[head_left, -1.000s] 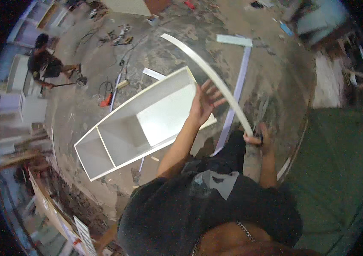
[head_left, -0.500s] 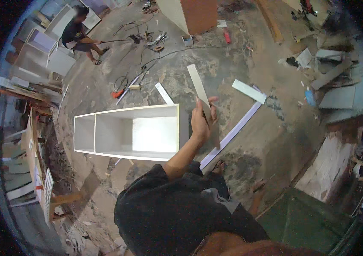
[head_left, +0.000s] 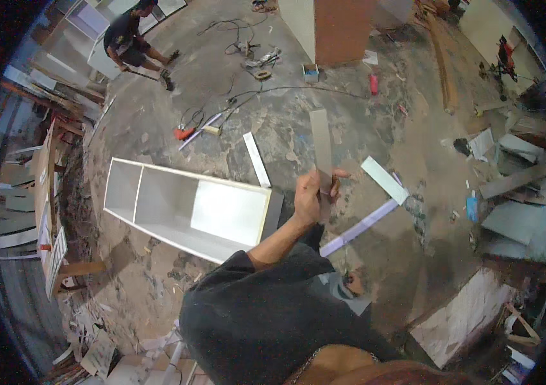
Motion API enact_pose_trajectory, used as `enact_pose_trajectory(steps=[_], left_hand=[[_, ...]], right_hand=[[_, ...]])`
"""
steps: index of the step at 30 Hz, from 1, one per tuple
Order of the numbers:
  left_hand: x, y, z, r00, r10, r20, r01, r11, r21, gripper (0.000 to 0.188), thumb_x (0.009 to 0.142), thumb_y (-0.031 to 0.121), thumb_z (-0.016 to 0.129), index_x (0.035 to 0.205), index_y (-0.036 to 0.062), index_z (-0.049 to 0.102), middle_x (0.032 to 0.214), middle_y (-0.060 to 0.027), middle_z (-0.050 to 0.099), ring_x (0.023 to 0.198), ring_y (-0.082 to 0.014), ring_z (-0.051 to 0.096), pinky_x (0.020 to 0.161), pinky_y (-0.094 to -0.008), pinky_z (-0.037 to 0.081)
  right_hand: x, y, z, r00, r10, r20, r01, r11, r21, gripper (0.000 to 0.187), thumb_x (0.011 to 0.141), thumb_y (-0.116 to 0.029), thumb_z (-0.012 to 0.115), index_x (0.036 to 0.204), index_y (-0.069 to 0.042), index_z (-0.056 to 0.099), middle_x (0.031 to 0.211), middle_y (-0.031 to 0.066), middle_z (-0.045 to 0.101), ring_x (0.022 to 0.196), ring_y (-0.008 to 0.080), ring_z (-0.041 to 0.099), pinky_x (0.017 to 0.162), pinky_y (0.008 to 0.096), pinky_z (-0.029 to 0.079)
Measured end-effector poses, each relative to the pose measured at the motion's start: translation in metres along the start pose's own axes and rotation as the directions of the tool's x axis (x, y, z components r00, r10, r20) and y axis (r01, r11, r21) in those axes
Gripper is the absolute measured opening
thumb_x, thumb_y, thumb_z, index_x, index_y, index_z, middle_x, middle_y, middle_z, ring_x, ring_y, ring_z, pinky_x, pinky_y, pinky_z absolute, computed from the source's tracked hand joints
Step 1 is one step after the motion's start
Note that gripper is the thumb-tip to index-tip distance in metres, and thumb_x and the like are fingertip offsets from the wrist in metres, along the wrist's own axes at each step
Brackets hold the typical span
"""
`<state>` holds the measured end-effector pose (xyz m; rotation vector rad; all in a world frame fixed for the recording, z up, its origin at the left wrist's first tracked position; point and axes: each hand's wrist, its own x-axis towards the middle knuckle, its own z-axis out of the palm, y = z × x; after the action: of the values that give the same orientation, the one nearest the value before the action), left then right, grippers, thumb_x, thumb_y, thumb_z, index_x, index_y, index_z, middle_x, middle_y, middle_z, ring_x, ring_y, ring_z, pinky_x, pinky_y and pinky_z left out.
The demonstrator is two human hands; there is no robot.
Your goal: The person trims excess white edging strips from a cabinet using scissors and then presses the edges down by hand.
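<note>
Beige strip (head_left: 320,138) swung from slant to near-vertical in view since earlier frame; left hand (head_left: 315,196) has fingers wrapped round its lower part; right hand out of view, grip cannot be told; white box (head_left: 228,208) lies left on floor (head_left: 148,131), divider (head_left: 137,192) fitted, front open; held strip unattached; white board (head_left: 257,159), pale board (head_left: 384,179), lilac strip (head_left: 359,228) lie apart from box.

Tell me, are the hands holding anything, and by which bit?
Yes: the left hand holds a strip by its lower part, nearer the person. I can't make out the right hand.
</note>
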<state>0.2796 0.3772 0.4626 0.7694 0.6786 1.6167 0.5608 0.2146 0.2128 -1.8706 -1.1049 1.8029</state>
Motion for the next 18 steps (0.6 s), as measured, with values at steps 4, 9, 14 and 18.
enact_pose_trajectory(steps=[4,9,14,18], left_hand=[[0.079,0.012,-0.035,0.997,-0.070,-0.040,0.067,0.996,-0.062,0.065,0.101,0.048,0.031,0.106,-0.0100,0.060,0.063,-0.0026,0.048,0.052,-0.0108,0.045,0.049,-0.0248,0.038],[0.146,0.047,-0.062,0.976,-0.082,-0.202,0.063,0.993,-0.099,0.069,0.100,0.051,0.030,0.103,-0.0109,0.059,0.062,-0.0034,0.048,0.050,-0.0137,0.046,0.047,-0.0279,0.040],[0.206,0.060,-0.086,0.938,0.079,-0.337,-0.047,0.994,0.101,0.064,0.101,0.046,0.031,0.105,-0.0111,0.060,0.066,-0.0057,0.054,0.052,-0.0120,0.048,0.049,-0.0269,0.040],[0.246,0.079,-0.097,0.865,0.228,-0.447,-0.084,0.944,0.318,0.061,0.103,0.043,0.029,0.103,-0.0085,0.063,0.067,-0.0035,0.054,0.056,-0.0095,0.048,0.053,-0.0245,0.038]], right_hand=[[0.083,-0.050,-0.019,0.970,-0.231,-0.074,0.157,0.832,-0.531,0.020,0.089,-0.015,0.062,0.103,-0.001,0.060,0.089,0.0103,0.065,0.067,0.0206,0.063,0.065,0.0344,0.052],[0.179,-0.207,-0.036,0.989,-0.007,0.146,0.006,1.000,0.007,0.017,0.087,-0.011,0.061,0.099,0.001,0.060,0.079,0.0087,0.065,0.064,0.0185,0.061,0.061,0.0310,0.049],[0.325,-0.357,-0.032,0.821,-0.569,0.047,0.570,0.814,-0.109,0.013,0.094,-0.016,0.055,0.093,-0.003,0.053,0.076,0.0028,0.058,0.067,0.0129,0.059,0.059,0.0273,0.047],[0.331,-0.554,0.061,0.695,-0.614,0.374,0.387,0.758,0.524,0.018,0.094,-0.019,0.054,0.102,-0.003,0.053,0.084,0.0029,0.058,0.080,0.0164,0.060,0.075,0.0306,0.049]])
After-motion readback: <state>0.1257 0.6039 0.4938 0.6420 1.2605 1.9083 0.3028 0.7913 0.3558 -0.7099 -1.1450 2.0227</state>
